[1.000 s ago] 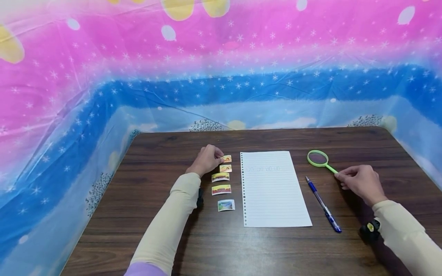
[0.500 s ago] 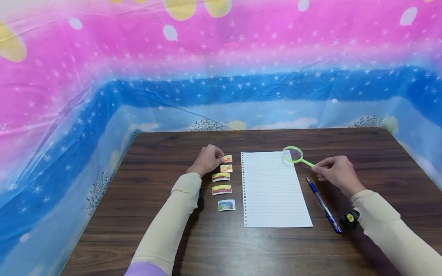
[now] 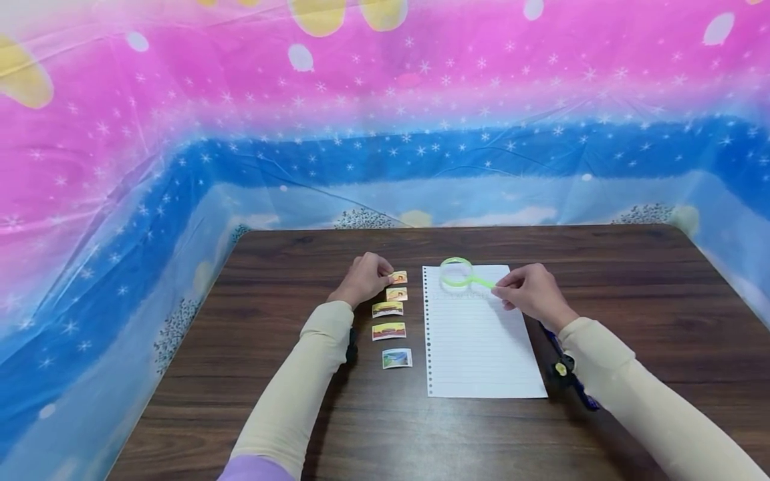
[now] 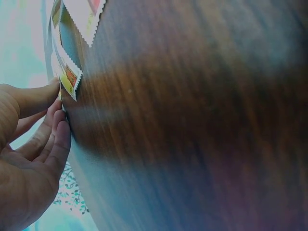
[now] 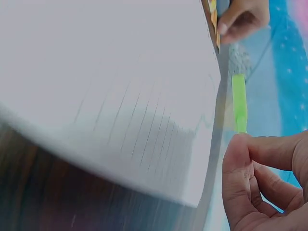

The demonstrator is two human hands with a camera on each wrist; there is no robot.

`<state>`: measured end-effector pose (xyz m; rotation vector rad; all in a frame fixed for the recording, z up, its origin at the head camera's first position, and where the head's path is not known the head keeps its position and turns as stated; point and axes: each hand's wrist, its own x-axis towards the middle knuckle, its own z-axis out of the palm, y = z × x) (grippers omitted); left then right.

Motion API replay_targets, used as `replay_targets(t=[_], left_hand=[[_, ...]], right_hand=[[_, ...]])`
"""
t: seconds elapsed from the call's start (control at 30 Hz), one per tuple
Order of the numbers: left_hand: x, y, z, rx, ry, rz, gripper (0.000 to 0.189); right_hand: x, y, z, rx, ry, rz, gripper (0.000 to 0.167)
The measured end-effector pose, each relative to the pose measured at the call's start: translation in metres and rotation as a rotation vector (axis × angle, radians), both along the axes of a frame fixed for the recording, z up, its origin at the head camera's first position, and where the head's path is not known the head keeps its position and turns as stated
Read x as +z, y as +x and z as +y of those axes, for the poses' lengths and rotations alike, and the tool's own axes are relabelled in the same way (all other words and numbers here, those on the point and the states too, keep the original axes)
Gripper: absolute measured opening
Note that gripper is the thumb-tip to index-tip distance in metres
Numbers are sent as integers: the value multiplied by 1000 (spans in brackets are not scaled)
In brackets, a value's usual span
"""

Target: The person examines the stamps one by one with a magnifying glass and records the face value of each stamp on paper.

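Observation:
In the head view, my right hand [image 3: 535, 294] pinches the handle end of a green magnifying glass [image 3: 457, 272], whose round lens is held over the upper part of a lined white sheet [image 3: 481, 347]. The right wrist view shows the green handle [image 5: 239, 103] rising from between thumb and finger. Far left of the sheet, my left hand [image 3: 363, 277] pinches the left edge of the farthest postage stamp [image 3: 400, 276]. Its thumb and fingertips [image 4: 54, 91] meet at the table surface in the left wrist view. Below that one, several more stamps [image 3: 388, 331] lie in a column.
A blue pen [image 3: 551, 337] lies right of the sheet, partly covered by my right wrist and its black camera [image 3: 563, 367]. Faint writing runs across the sheet near its top. The dark wooden table [image 3: 271, 260] ends at a patterned cloth [image 3: 385, 153] behind.
My right hand has carried the magnifying glass leftward, from right of the sheet to over its upper left part. The left hand has stayed at the farthest stamp.

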<state>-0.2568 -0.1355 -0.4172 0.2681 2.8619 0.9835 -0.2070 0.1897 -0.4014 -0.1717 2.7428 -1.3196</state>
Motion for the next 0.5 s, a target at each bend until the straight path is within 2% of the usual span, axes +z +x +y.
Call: replay_targets(t=[0.5], left_hand=[[1, -1, -1, -15, -10, 8, 20]], right_hand=[[-18, -10, -63, 27, -81, -51, 13]])
